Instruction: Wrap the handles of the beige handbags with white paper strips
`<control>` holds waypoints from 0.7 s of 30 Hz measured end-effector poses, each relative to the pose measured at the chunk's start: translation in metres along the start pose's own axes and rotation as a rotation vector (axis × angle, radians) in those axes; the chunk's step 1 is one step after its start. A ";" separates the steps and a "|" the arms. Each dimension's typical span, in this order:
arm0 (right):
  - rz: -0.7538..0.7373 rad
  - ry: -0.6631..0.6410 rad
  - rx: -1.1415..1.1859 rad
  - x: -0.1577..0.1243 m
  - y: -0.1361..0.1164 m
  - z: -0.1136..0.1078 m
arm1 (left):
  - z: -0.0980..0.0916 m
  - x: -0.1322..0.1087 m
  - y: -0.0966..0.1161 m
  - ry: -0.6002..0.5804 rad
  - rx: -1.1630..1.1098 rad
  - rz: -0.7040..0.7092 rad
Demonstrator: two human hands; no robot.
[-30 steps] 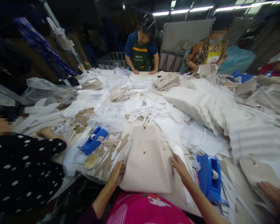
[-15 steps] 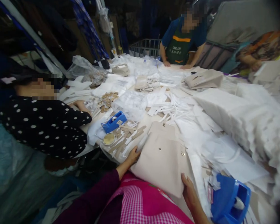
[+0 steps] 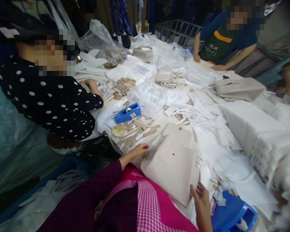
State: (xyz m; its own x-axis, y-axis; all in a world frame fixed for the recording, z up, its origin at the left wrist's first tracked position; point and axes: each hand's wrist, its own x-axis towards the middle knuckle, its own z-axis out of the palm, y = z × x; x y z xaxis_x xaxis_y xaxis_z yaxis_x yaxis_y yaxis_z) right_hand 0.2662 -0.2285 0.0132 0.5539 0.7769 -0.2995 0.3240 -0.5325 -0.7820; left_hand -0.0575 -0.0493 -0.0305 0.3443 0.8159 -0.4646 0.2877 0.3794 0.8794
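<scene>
A cream handbag (image 3: 172, 167) with a raised flap, a small metal stud and a gold ring at its side lies tilted at the table's near edge, against my pink apron. My left hand (image 3: 138, 150) is by the bag's left edge, fingers loosely curled and apparently not gripping; whether they touch the bag I cannot tell. At the lower right corner of the bag is my right hand (image 3: 201, 199), thumb and fingers apart. A blue tape dispenser (image 3: 232, 211) sits just right of that hand.
Another blue tape dispenser (image 3: 127, 112), a round tin (image 3: 119, 130) and cut strips (image 3: 141, 129) lie beyond my left hand. White cords (image 3: 195, 111) and a stacked white pile (image 3: 253, 129) are further right. Co-workers stand left, in a polka-dot top (image 3: 48, 93), and across the table.
The view has swung left, so things sit further right. My left hand has loosened from the bag's left edge, and the right hand's fingers have spread at its corner.
</scene>
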 end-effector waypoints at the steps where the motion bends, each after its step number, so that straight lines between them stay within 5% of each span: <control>1: -0.102 0.024 -0.083 0.003 -0.011 -0.002 | -0.004 -0.002 -0.005 0.003 -0.006 -0.021; 3: -0.389 0.003 -0.238 0.010 -0.045 0.001 | -0.007 -0.007 -0.014 0.024 -0.008 -0.082; 6: -0.787 -0.239 -0.341 0.021 -0.111 0.023 | -0.003 -0.015 -0.026 0.077 0.001 -0.217; 9: -0.970 -0.509 -0.384 0.033 -0.171 0.064 | 0.005 -0.024 -0.032 0.088 -0.008 -0.343; 15: -0.966 -0.832 -1.035 0.070 -0.231 0.146 | 0.016 -0.038 -0.031 -0.020 -0.087 -0.452; 21: -0.965 -0.978 -1.355 0.092 -0.247 0.176 | 0.025 -0.035 -0.026 0.000 -0.135 -0.356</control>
State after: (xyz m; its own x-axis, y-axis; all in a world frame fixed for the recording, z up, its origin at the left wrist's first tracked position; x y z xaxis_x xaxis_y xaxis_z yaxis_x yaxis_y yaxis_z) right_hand 0.1020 0.0342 0.0827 -0.5493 0.5567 -0.6232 0.7658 0.6337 -0.1090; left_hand -0.0551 -0.0984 -0.0396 0.2439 0.6227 -0.7435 0.2692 0.6931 0.6687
